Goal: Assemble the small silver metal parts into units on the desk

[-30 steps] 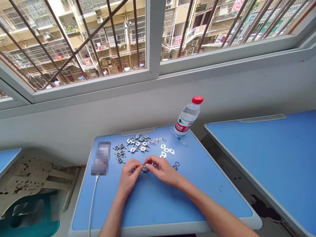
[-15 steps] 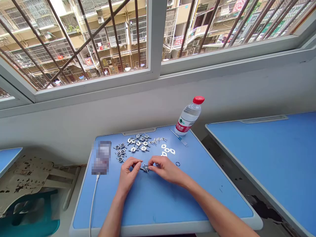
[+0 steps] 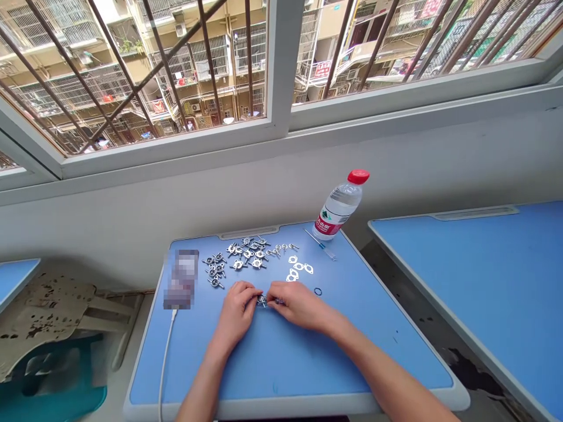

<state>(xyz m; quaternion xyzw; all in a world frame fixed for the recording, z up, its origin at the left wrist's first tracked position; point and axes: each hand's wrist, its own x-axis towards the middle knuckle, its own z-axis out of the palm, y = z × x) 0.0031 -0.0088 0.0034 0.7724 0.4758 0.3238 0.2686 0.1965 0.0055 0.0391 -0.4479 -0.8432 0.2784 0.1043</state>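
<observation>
Between my hands, low over the middle of the blue table (image 3: 316,351), is a small metal fitting (image 3: 262,300) with a round centre and thin stems. My left hand (image 3: 237,305) pinches its left side with thumb and forefinger. From the right, my right hand (image 3: 294,303) closes its fingertips on the other side of the same fitting, hiding part of it. Beyond the hands lie several similar metal fittings (image 3: 257,264) in a cluster, with a smaller group of dark-centred fittings (image 3: 215,282) at left. Flat white gaskets (image 3: 308,269) lie just past my right hand.
A black rubber ring (image 3: 318,291) lies right of my right hand. Farther back are a small blue-and-clear screwdriver (image 3: 324,249) and a red-capped water bottle (image 3: 338,211). A blurred phone-like object (image 3: 181,279) with a white cable (image 3: 165,357) occupies the left side. Another blue table (image 3: 475,264) stands at right.
My left hand has moved right, closer to my right hand, and its fingers now close on the fitting's left side. The fitting shows less between the fingertips. The view has shifted slightly.
</observation>
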